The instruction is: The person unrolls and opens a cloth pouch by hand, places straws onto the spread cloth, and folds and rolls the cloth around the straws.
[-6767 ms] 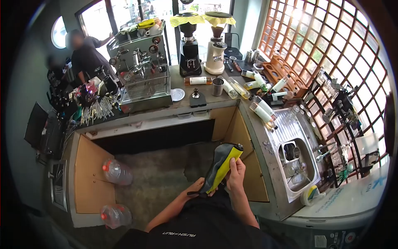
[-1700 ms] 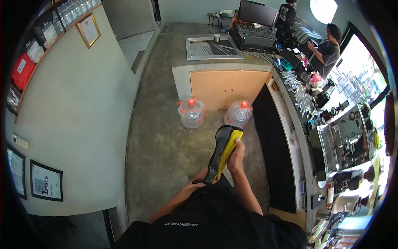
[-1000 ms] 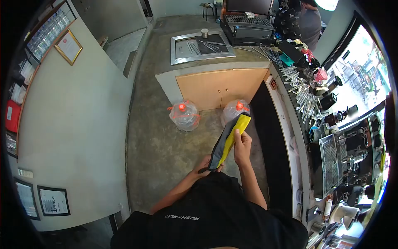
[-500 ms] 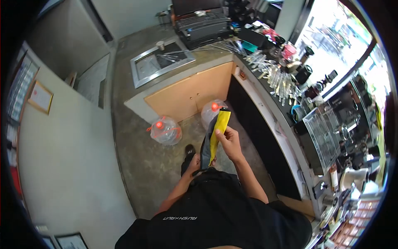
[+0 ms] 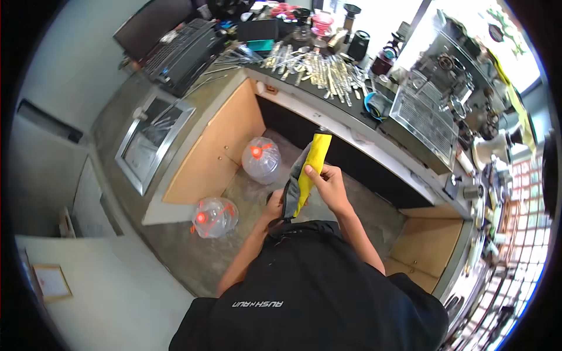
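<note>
A folded yellow and grey cloth (image 5: pixel 314 158) is held upright in front of my dark shirt. My right hand (image 5: pixel 331 188) grips its yellow side at mid-height, thumb pressed on the front. Lower down, my left hand (image 5: pixel 274 206) is closed round the grey side near the bottom end, its fingers partly hidden behind the cloth. A dark strap or edge hangs at the cloth's lower end by my left hand.
Two large clear bottles (image 5: pixel 261 159) with orange caps stand on the floor by the wooden cabinet (image 5: pixel 213 146). Many spoons (image 5: pixel 328 73) lie on the counter ahead, beside an espresso machine (image 5: pixel 430 111). A metal-framed tray (image 5: pixel 180 126) is at the left; the sink counter's cabinet (image 5: pixel 424 243) is right.
The view has swung to the right, bringing the spoons and espresso machine nearer the middle. Both hands still hold the cloth, which now stands more upright.
</note>
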`<move>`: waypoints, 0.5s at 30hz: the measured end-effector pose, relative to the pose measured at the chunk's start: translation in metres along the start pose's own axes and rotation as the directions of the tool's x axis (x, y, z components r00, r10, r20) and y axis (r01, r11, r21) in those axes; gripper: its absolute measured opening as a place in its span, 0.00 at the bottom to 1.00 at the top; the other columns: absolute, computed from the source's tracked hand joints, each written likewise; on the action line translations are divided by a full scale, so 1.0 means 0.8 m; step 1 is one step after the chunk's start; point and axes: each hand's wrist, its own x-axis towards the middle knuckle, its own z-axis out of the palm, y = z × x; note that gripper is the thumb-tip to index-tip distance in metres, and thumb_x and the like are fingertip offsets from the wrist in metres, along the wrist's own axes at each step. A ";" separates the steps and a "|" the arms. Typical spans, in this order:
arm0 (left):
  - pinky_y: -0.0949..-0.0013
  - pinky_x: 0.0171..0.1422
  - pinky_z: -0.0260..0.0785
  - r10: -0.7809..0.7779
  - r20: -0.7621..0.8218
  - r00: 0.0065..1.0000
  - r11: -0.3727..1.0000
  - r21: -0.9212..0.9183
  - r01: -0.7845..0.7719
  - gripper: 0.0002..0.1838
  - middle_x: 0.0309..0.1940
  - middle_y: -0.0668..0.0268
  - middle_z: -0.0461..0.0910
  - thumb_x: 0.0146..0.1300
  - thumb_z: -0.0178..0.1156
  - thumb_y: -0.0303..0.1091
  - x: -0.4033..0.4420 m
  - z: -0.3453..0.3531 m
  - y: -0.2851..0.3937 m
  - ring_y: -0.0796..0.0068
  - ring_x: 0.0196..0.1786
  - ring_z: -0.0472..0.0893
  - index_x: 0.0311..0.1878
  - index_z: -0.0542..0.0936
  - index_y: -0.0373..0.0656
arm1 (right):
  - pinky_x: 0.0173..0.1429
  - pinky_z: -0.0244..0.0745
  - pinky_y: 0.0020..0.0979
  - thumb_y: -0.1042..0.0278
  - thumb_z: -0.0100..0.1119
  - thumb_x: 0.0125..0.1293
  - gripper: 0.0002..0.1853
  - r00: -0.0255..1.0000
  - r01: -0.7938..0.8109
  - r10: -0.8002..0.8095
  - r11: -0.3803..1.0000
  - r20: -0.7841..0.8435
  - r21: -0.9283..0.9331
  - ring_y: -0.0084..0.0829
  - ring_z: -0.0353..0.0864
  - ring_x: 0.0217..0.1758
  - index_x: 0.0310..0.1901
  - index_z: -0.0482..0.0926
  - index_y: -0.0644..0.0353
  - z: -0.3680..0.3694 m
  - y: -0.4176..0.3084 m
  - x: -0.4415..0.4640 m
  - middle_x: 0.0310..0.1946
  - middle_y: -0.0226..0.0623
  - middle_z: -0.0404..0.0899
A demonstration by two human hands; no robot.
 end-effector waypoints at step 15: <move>0.70 0.54 0.80 -0.381 0.478 0.792 0.923 0.155 0.351 0.15 0.43 0.67 0.90 0.79 0.65 0.36 0.150 -0.102 0.065 0.77 0.46 0.88 0.55 0.88 0.34 | 0.43 0.75 0.25 0.59 0.65 0.86 0.17 0.739 0.159 -0.153 0.986 -0.656 -0.052 0.12 0.80 0.38 0.44 0.90 0.66 0.016 0.028 0.058 0.36 0.23 0.89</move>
